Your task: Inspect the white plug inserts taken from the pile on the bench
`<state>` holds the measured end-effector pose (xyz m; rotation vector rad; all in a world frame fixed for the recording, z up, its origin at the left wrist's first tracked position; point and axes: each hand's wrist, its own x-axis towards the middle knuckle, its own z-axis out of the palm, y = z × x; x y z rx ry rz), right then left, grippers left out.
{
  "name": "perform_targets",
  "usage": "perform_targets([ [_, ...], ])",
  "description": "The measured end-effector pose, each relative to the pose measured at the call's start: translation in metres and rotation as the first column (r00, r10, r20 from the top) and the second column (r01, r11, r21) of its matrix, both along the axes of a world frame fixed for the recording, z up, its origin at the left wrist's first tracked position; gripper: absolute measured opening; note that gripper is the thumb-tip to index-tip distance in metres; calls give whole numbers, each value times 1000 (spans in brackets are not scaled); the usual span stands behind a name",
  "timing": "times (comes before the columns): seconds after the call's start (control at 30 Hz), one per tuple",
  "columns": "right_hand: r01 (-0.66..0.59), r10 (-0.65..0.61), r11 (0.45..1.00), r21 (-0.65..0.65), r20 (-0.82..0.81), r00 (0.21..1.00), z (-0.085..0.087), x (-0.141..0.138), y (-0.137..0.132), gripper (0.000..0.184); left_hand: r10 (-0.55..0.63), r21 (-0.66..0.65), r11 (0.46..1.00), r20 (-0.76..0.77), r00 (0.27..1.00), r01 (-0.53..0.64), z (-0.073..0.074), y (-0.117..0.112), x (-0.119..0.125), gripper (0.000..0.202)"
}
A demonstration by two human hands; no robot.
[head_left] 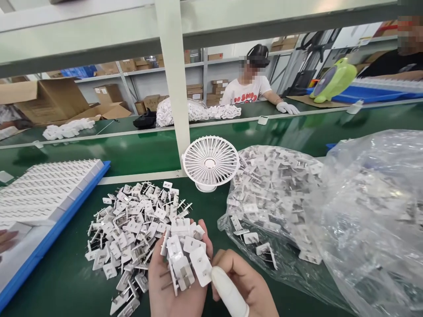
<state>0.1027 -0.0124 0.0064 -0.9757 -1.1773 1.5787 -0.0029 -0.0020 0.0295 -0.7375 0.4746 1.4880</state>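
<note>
My left hand (180, 304) is palm up and cupped around a small heap of white plug faceplates (178, 259) with metal pins. Between thumb and finger, my right hand (253, 284) pinches the lower edge of one white plug faceplate (200, 265) beside that heap. A white finger cot (229, 293) covers one digit of the right hand. Just beyond my left hand, a loose pile of the same faceplates (132, 229) lies on the green table (72, 281).
A blue tray (49, 246) bears a white rack (66, 189) of upright pins; another person's hand (7, 240) is beside it. A white fan (210, 163) stands ahead. Clear plastic bags (373, 211) of faceplates fill the right. Across the bench sits a co-worker (247, 90).
</note>
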Motion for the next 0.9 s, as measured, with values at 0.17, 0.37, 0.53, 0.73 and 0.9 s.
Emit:
perform_targets([
  [0.17,-12,16,1000,26,-168,986,2,4,-2,39,-12,-47,999,-94,995,7,5,-1,1,41],
  [0.37,42,-19,994,105,-206,978,7,4,-5,34,-36,-88,996,-196,980,19,12,-1,-1,44],
  [0.53,125,-124,991,37,-31,992,9,9,-3,36,17,-77,996,-233,972,-35,8,-7,-12,42],
  [0.73,100,-107,994,40,480,871,-3,-6,27,25,107,-24,991,-427,898,-130,-7,-29,-50,47],
  [0.9,-81,-27,978,191,503,864,13,-44,49,24,103,-20,991,-505,857,-131,-13,-39,-66,45],
])
